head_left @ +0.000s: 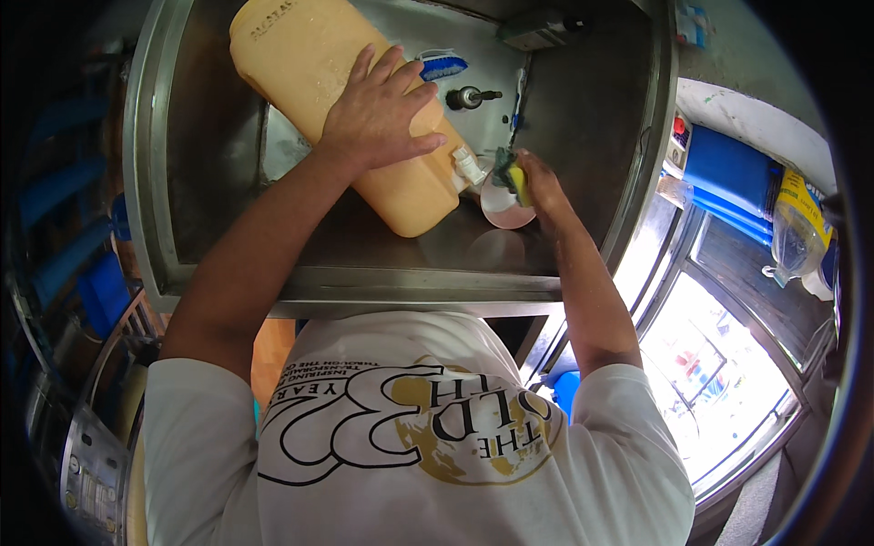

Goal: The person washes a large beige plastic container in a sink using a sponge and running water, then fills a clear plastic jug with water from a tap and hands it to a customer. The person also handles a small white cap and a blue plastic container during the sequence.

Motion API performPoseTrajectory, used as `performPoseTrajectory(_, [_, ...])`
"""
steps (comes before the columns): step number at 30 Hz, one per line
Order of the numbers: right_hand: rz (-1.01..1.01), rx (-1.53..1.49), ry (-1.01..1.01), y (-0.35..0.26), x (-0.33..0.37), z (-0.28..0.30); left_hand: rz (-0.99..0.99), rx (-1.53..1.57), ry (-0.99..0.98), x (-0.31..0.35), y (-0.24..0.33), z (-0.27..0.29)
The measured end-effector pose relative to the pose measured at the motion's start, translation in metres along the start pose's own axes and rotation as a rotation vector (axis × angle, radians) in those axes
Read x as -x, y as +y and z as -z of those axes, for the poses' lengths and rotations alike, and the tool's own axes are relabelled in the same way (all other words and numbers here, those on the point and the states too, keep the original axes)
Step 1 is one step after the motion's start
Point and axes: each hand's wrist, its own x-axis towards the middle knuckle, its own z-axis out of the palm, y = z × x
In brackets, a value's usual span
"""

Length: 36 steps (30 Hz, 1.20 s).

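A large orange plastic container (314,68) with a white tap (468,166) at its lower end lies slanted in a metal sink (364,280). My left hand (378,114) rests flat on its upper side, fingers spread. To the right of the tap, my right hand (539,182) is closed on a yellow and green sponge (519,177). A round, pale, see-through cup or bowl (506,211) sits just below the sponge, partly covered by it. I cannot tell whether the sponge touches it.
Beyond the container are a blue-bristled brush (443,65) and a dark metal fitting (471,97) on the sink floor. A dark bottle-like object (537,32) lies at the far right corner. Outside the sink at right are a blue box (733,177) and a clear bottle (801,218).
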Motion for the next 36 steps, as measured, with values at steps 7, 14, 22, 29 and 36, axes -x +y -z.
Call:
performPoseTrajectory(7, [0.020,-0.350,-0.307,-0.040,0.038,-0.023,0.007,0.018,-0.020,0.000,0.000,0.001])
performPoseTrajectory(14, [0.450,0.421,0.103,-0.040,0.055,-0.053,0.001,0.020,-0.012,-0.001,-0.002,0.000])
performPoseTrajectory(22, [0.174,0.872,0.121,-0.013,0.014,0.011,-0.061,0.103,-0.068,0.002,-0.025,0.016])
performPoseTrajectory(29, [0.109,1.380,-0.165,-0.016,-0.021,0.009,0.055,0.076,-0.077,-0.002,-0.013,0.019])
performPoseTrajectory(36, [0.915,0.958,0.194,-0.140,-0.125,-0.108,0.071,0.081,0.113,0.003,-0.008,0.005])
